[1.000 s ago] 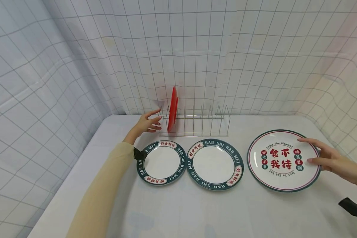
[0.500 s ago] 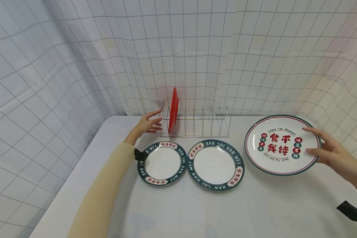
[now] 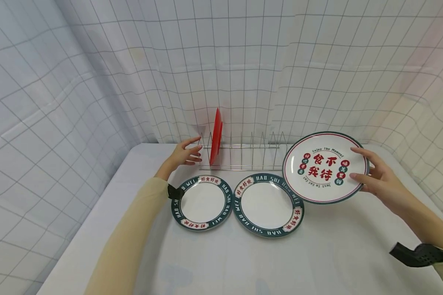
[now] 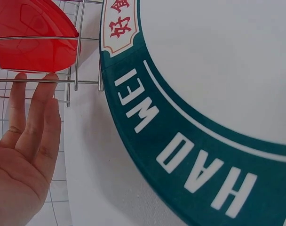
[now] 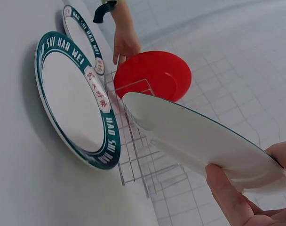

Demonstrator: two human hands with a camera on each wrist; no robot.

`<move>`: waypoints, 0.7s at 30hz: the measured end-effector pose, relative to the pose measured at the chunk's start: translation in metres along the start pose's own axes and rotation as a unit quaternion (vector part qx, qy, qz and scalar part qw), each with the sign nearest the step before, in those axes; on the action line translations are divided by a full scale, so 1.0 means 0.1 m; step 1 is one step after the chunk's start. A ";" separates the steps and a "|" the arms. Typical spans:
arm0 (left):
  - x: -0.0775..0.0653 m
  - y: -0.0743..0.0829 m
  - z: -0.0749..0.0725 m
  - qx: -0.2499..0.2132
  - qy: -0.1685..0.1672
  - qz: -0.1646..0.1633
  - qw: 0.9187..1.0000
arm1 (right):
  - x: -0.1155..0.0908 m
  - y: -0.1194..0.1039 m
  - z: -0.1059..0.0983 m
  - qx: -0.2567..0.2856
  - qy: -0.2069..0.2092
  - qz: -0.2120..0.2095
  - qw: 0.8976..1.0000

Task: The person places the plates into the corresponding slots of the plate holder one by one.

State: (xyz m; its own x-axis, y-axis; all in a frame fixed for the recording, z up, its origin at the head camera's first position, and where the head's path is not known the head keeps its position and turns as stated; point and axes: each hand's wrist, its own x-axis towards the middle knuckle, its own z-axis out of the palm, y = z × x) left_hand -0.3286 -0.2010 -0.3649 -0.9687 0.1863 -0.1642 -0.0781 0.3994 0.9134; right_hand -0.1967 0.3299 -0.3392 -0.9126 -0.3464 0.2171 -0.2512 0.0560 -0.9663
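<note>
In the head view my right hand (image 3: 376, 176) pinches the right rim of a large white plate (image 3: 319, 184) with red characters and a green edge. It holds the plate tilted above the table, overlapping the edge of a green-rimmed plate (image 3: 267, 229). The right wrist view shows the thumb on the white underside of the held plate (image 5: 194, 132). At the left end of a wire dish rack (image 3: 243, 169), my left hand (image 3: 182, 155) has its fingers extended, with fingertips at the wires. A red plate (image 3: 215, 139) stands upright in the rack just beside them.
A smaller green-rimmed plate (image 3: 203, 226) lies flat left of the other green-rimmed one, almost touching it. Both lie in front of the rack on a white table (image 3: 221, 266). A white grid-patterned curtain (image 3: 251, 61) encloses the back and sides.
My right hand has lifted the large white plate off the table's right side and carried it left towards the rack. My left hand and the red plate have stayed in place.
</note>
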 end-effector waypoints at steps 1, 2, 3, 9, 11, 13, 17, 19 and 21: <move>0.02 -0.02 0.00 0.003 0.002 0.002 1.000 | 0.03 -0.01 0.04 -0.003 0.003 0.001 1.000; 0.05 -0.05 0.00 0.007 0.006 0.004 1.000 | 0.06 -0.02 0.09 -0.007 0.006 0.001 1.000; 0.07 -0.09 0.00 0.011 0.009 0.006 1.000 | 0.09 -0.03 0.14 -0.009 0.010 0.000 1.000; 0.15 -0.19 0.03 0.022 0.020 0.017 0.999 | 0.21 -0.08 0.46 -0.021 0.064 -0.012 0.998; 0.15 -0.18 0.03 0.022 0.019 0.018 0.999 | 0.26 -0.09 0.55 -0.028 0.077 -0.011 0.997; 0.14 -0.18 0.03 0.023 0.019 0.018 0.999 | 0.31 -0.10 0.62 -0.035 0.081 -0.008 0.996; 0.13 -0.18 0.01 0.024 0.018 0.020 0.999 | 0.43 -0.12 0.76 -0.055 0.080 -0.002 0.995; 0.13 -0.18 0.01 0.024 0.019 0.019 0.999 | 0.50 -0.12 0.84 -0.064 0.079 -0.002 0.995; 0.13 -0.17 0.01 0.022 0.023 0.015 0.999 | 0.56 -0.13 0.92 -0.065 0.078 -0.005 0.995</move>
State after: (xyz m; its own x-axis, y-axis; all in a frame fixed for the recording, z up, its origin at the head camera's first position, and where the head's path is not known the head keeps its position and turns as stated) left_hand -0.3397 -0.2044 -0.3831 -0.9803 0.1583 -0.1185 -0.0387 0.4341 0.9000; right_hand -0.2147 0.2238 -0.3277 -0.9463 -0.1992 0.2546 -0.2903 0.1772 -0.9404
